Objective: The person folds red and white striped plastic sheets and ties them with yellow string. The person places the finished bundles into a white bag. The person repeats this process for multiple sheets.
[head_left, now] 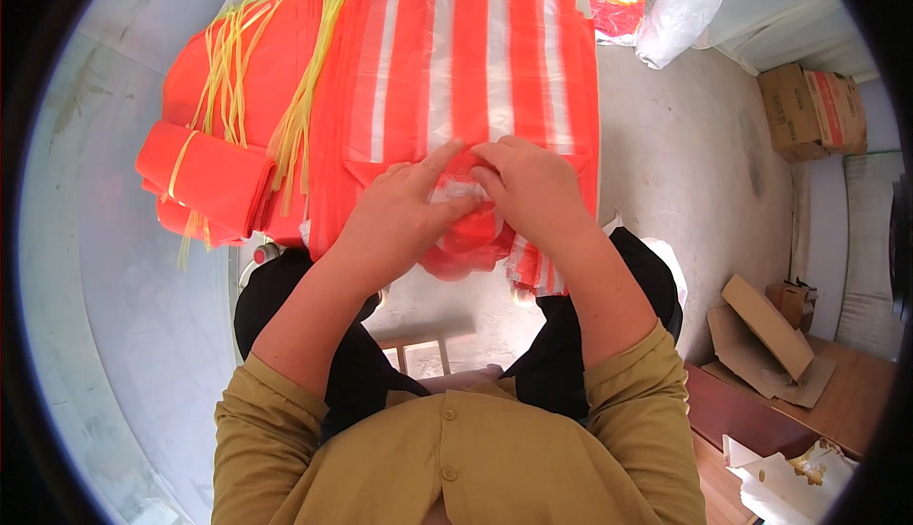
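Observation:
A stack of red plastic bags with clear-white stripes lies flat in front of me, its near end hanging over the table edge. Bunched plastic from the top bag sits between my two hands. My left hand bears on this plastic, thumb and forefinger on either side of a crumpled fold. From the other side, my right hand grips the same fold with bent fingers, its thumb close to the left forefinger. The fingertips partly hide the plastic.
Left of the stack lie a folded red bundle tied with yellow string and more red sheets. Long yellow strips drape over them. White plastic sacks stand at the far right. Cardboard boxes are on the right.

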A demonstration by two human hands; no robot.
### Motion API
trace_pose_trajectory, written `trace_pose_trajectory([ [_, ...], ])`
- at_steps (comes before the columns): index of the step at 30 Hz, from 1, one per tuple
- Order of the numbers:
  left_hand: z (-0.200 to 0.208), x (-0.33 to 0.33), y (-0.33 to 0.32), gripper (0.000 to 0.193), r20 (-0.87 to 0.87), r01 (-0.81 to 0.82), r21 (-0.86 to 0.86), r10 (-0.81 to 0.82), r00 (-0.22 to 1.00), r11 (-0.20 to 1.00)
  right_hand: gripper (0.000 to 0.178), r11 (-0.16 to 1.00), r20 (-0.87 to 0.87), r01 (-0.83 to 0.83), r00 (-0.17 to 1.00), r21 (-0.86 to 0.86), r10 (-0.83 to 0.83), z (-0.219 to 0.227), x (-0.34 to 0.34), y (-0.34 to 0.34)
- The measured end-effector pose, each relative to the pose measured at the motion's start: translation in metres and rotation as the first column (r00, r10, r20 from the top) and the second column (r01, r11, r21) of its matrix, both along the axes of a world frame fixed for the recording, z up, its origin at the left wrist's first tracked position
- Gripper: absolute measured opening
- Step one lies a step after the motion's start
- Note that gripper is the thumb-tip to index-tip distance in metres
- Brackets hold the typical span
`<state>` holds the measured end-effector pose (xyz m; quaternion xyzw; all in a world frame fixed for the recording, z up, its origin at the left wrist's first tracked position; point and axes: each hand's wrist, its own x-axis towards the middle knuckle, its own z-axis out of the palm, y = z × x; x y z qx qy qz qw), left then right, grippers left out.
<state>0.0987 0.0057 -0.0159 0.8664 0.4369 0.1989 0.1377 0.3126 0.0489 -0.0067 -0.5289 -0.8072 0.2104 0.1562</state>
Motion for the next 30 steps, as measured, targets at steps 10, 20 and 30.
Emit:
trace_pose_trajectory([
  [10,-0.018,0.002,0.01,0.021,0.121,-0.073,0.055,0.066,0.99,0.996,0.021,0.998,-0.287,0.026,0.958,0.062,-0.007,-0.016,0.004,0.004],
  [20,-0.023,0.012,0.025,0.015,0.257,-0.208,-0.123,0.234,0.938,0.97,0.021,0.88,-0.231,-0.398,0.859,0.259,0.457,-0.003,0.022,-0.017],
  [30,-0.019,0.015,0.025,0.021,0.207,-0.251,-0.073,0.261,0.943,0.965,0.019,0.9,-0.133,-0.213,0.95,0.38,0.281,-0.006,0.032,-0.007],
])
